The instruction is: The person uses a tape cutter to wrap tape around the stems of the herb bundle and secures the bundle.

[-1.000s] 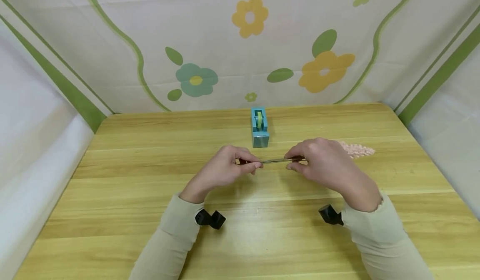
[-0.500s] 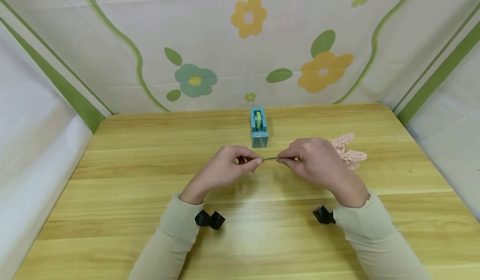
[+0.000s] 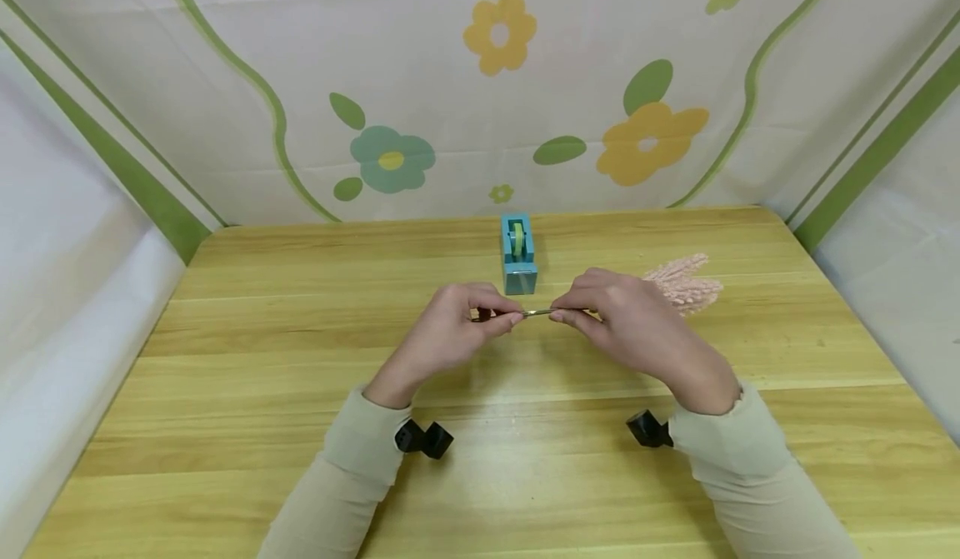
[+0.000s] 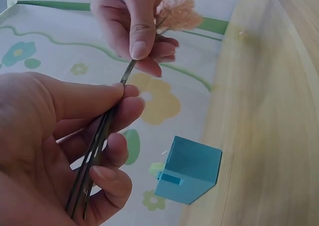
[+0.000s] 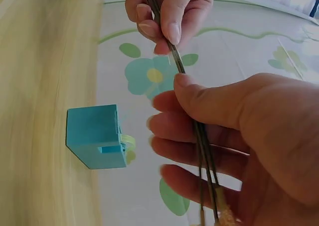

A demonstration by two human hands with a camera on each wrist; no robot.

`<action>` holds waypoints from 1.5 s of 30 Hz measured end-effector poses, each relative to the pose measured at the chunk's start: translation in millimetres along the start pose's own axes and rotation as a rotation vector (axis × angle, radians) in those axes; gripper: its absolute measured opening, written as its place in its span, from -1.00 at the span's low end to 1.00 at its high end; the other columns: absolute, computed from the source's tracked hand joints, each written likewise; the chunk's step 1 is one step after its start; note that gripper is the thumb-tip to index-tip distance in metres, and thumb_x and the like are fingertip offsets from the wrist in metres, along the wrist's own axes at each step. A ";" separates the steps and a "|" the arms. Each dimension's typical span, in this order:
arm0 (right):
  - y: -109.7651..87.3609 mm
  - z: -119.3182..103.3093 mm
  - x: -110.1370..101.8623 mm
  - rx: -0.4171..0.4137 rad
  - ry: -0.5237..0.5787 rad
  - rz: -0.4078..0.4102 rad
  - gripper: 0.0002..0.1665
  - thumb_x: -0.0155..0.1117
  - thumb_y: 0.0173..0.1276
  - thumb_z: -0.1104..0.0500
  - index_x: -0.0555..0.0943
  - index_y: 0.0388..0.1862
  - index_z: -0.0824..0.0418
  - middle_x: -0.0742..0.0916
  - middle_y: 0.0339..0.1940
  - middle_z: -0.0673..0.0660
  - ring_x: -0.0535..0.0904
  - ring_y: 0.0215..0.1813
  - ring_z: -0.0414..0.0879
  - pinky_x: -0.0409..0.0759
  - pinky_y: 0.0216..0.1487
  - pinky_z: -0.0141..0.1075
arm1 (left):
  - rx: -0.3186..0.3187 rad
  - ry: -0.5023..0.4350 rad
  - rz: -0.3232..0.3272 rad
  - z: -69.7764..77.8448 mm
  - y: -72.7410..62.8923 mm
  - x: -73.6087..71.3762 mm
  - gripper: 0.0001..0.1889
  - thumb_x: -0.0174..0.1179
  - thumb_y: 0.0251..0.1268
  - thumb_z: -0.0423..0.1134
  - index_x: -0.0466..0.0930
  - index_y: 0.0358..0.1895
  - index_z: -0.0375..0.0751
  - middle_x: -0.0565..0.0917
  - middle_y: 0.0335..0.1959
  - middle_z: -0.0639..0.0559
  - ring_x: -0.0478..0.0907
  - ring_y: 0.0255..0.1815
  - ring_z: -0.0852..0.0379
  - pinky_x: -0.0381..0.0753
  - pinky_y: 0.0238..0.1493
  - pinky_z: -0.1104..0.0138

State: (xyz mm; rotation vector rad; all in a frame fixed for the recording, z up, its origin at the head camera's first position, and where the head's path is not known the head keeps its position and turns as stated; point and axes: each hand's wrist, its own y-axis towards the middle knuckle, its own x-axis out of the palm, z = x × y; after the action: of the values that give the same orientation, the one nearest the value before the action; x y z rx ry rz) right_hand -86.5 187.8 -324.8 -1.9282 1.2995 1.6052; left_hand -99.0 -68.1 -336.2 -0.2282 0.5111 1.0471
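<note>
My left hand (image 3: 453,330) and right hand (image 3: 637,326) pinch a bundle of thin dark green stems (image 3: 537,312) level between them, over the table. Pink fluffy flower heads (image 3: 684,284) stick out beyond the right hand. In the left wrist view, the free stem ends (image 4: 82,186) fan out across the left palm, and a short glossy stretch shows between both sets of fingertips. Thumb and index finger of the right hand (image 5: 214,101) squeeze the stems (image 5: 178,60), whose lower part spreads over its other fingers in the right wrist view.
A blue tape dispenser (image 3: 521,280) with a greenish roll stands just behind the hands on the wooden table (image 3: 300,276). A white cloth (image 3: 450,109) with printed flowers hangs along the back edge. Black cameras (image 3: 425,440) stick out from both wrists.
My right hand has moved left, closer to the left hand, so less stem shows between them. The pink flower heads have turned and shifted left. The left hand has hardly moved.
</note>
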 end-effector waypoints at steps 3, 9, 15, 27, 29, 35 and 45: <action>0.2 1.9 2.6 -0.076 -0.017 0.094 -0.92 0.63 0.31 0.20 0.91 -0.23 0.05 0.85 -0.34 -0.08 0.70 -0.35 -0.22 0.64 -0.39 -0.31 | -0.006 0.014 -0.026 -0.1 0.1 -0.4 -0.84 0.34 0.56 -0.26 0.89 -0.02 -0.15 0.78 -0.25 0.00 0.54 -0.30 0.14 0.51 -0.25 0.37; 1.2 3.4 6.4 -0.114 -0.018 0.190 -0.85 0.71 0.18 0.26 0.92 -0.28 0.06 0.86 -0.39 -0.06 0.72 -0.39 -0.21 0.64 -0.45 -0.32 | -0.021 0.020 -0.094 -1.0 0.1 -2.3 -0.79 0.27 0.62 -0.24 0.87 0.04 -0.17 0.75 -0.26 -0.08 0.44 -0.36 0.14 0.42 -0.32 0.38; 1.1 0.2 6.6 -0.095 -0.071 0.219 -0.86 0.72 0.17 0.21 0.92 -0.29 0.06 0.87 -0.38 -0.03 0.76 -0.39 -0.16 0.63 -0.47 -0.30 | 0.005 0.022 -0.018 1.2 0.5 -0.1 -0.84 0.34 0.54 -0.30 0.90 -0.02 -0.16 0.81 -0.24 -0.05 0.46 -0.36 0.12 0.39 -0.33 0.39; -1.0 -5.5 -0.9 -0.022 -0.116 0.072 -0.87 0.62 0.34 0.20 0.91 -0.14 0.10 0.90 -0.26 0.02 0.82 -0.28 -0.09 0.76 -0.33 -0.16 | 0.050 0.083 0.100 2.2 0.9 4.6 -0.90 0.43 0.45 -0.34 0.91 -0.12 -0.18 0.79 -0.28 0.06 0.56 -0.33 0.15 0.48 -0.35 0.41; -0.2 -3.4 1.5 -0.049 -0.108 0.113 -0.88 0.64 0.29 0.25 0.92 -0.21 0.10 0.90 -0.31 0.02 0.82 -0.33 -0.11 0.74 -0.38 -0.18 | 0.026 0.086 0.082 1.8 0.7 4.3 -0.90 0.43 0.46 -0.30 0.91 -0.11 -0.17 0.78 -0.27 0.06 0.56 -0.32 0.15 0.48 -0.32 0.39; 1.6 2.0 6.7 -0.065 -0.118 0.210 -0.88 0.71 0.18 0.27 0.92 -0.32 0.10 0.90 -0.38 0.05 0.82 -0.40 -0.08 0.68 -0.49 -0.20 | -0.008 0.076 -0.022 -1.4 0.7 2.0 -0.80 0.31 0.59 -0.22 0.88 0.02 -0.19 0.77 -0.20 -0.05 0.48 -0.33 0.13 0.46 -0.31 0.37; 3.3 3.2 7.2 -0.029 -0.080 0.138 -0.95 0.64 0.32 0.15 0.90 -0.25 0.06 0.81 -0.37 -0.07 0.64 -0.34 -0.18 0.61 -0.41 -0.29 | 0.011 0.084 0.070 -3.1 3.4 4.2 -0.84 0.37 0.53 -0.25 0.89 -0.01 -0.19 0.78 -0.21 0.02 0.54 -0.34 0.16 0.54 -0.33 0.39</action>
State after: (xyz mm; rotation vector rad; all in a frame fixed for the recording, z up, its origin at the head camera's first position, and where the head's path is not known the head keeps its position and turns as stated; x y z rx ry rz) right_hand -91.4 185.2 -331.3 -1.8056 1.4116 1.7571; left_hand -101.2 -64.5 -340.8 -0.2468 0.6037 1.1061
